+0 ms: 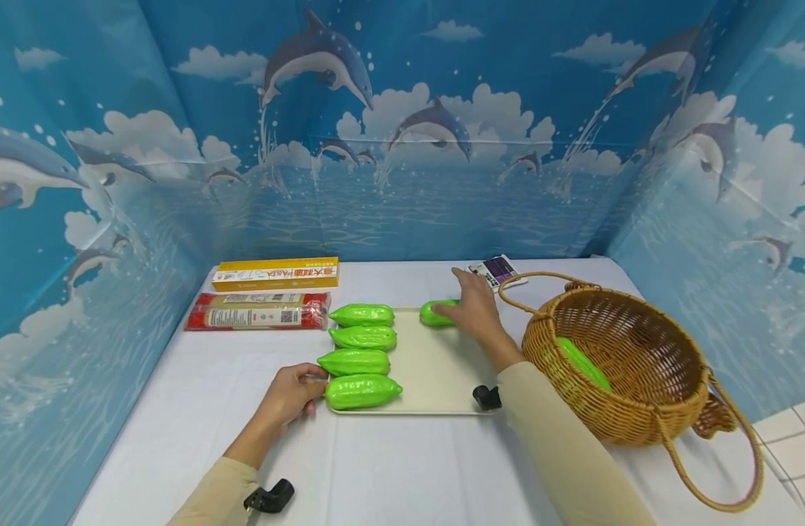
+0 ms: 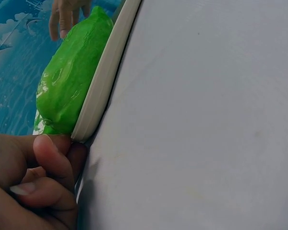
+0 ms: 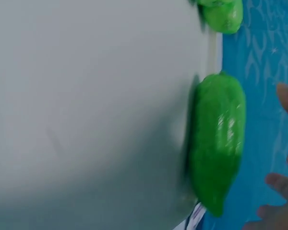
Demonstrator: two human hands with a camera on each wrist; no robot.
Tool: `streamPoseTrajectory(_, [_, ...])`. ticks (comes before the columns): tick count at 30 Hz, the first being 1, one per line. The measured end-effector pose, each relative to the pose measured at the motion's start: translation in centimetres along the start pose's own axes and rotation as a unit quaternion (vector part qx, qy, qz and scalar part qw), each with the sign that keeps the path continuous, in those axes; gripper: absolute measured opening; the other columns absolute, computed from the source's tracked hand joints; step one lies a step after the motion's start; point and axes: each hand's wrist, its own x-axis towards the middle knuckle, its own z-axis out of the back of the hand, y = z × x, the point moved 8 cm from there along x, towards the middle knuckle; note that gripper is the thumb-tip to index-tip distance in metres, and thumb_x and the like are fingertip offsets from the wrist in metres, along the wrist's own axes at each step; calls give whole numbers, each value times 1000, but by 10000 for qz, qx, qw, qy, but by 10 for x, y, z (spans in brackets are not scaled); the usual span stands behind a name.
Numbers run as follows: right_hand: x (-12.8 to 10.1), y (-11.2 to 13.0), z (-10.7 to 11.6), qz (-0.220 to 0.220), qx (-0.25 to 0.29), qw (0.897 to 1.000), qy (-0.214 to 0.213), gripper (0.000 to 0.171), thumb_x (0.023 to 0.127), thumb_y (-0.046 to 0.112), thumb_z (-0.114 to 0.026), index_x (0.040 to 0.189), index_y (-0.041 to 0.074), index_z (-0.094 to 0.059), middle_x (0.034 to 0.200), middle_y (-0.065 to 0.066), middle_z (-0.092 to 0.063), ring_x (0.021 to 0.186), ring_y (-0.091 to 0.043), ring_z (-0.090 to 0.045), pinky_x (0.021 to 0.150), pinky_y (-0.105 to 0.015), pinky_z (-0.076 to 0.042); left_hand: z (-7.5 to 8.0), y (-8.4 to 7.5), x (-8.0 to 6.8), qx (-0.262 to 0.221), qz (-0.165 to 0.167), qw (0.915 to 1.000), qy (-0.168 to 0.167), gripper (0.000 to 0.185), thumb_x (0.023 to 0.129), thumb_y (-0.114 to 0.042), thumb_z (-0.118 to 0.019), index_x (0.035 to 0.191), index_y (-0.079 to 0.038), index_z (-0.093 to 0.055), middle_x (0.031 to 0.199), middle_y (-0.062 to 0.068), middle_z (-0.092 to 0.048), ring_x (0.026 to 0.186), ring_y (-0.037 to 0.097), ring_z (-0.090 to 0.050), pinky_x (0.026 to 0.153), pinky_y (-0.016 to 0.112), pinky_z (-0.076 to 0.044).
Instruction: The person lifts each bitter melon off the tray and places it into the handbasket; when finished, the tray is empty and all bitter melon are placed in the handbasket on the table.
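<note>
Your left hand (image 1: 291, 391) pinches the left edge of the cream tray (image 1: 435, 372), close beside the end of the nearest green fruit (image 1: 363, 392). Four such fruits lie side by side along that edge, the farther three with pointed ends reaching over the rim. Your right hand (image 1: 478, 307) is loose, fingers spread and grasping nothing, beside a lone fruit (image 1: 432, 316) that lies along the tray's far edge, toward the right corner. Between the column and that fruit, you have a broad stretch of tray surface. On your right, the wicker basket (image 1: 613, 420) stands just beyond the tray's right edge, one fruit (image 1: 584, 364) inside; mind its raised handles. Past the tray's far left corner lie red packets (image 1: 258, 313) and a yellow box (image 1: 277, 274), near the table's (image 1: 389, 467) far edge.
</note>
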Motion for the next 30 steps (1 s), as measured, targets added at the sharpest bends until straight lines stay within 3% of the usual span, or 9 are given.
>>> streamPoseTrajectory(4, [1, -8, -7, 162, -439, 9989, 87, 97, 84, 44, -82, 160, 11, -31, 162, -21, -33, 153, -51, -8, 122, -62, -3, 0, 0, 0, -28, -9, 10000, -9, 19, 94, -8, -67, 113, -4, -69, 69, 7, -59, 47, 13, -48, 45, 27, -36])
streamPoseTrajectory(8, [0, -18, -14, 146, -493, 9984, 251, 94, 83, 44, -82, 158, 12, -35, 158, -23, -39, 151, -54, -11, 120, -65, -7, -1, 0, 0, -15, -65, 10000, 9, 19, 94, -7, -67, 112, -2, -69, 70, 7, -62, 47, 13, -48, 45, 27, -36])
streamPoseTrajectory(13, [-3, -27, -22, 240, -546, 9974, 397, 84, 85, 38, -80, 154, 10, -43, 150, -24, -49, 144, -47, -34, 120, -58, -15, -2, 1, 0, -19, -72, 10000, 3, 19, 93, -6, -67, 111, -2, -70, 71, 7, -63, 46, 13, -49, 44, 26, -36])
streamPoseTrajectory(18, [-5, -28, -23, 436, -531, 9974, 202, 71, 85, 30, -81, 145, 6, -55, 137, -23, -60, 128, -39, -52, 113, -54, -26, -2, 1, 0, 22, -84, 10000, -44, 18, 94, -7, -66, 111, -2, -70, 70, 7, -62, 47, 13, -48, 45, 27, -36])
streamPoseTrajectory(24, [-5, -33, -25, 414, -310, 9987, 33, 60, 86, 27, -82, 138, 6, -61, 126, -21, -65, 115, -35, -56, 107, -53, -30, -2, 0, -2, 56, -151, 9999, -55, 18, 95, -6, -65, 111, -1, -70, 70, 6, -62, 47, 13, -48, 45, 27, -37])
streamPoseTrajectory(30, [-5, -34, -22, 201, 90, 9997, -45, 59, 86, 25, -82, 138, 7, -61, 126, -23, -63, 117, -40, -52, 102, -53, -33, -2, 0, 0, 52, -168, 9998, -71, 18, 94, -7, -66, 111, -2, -70, 70, 7, -62, 46, 13, -48, 44, 27, -36])
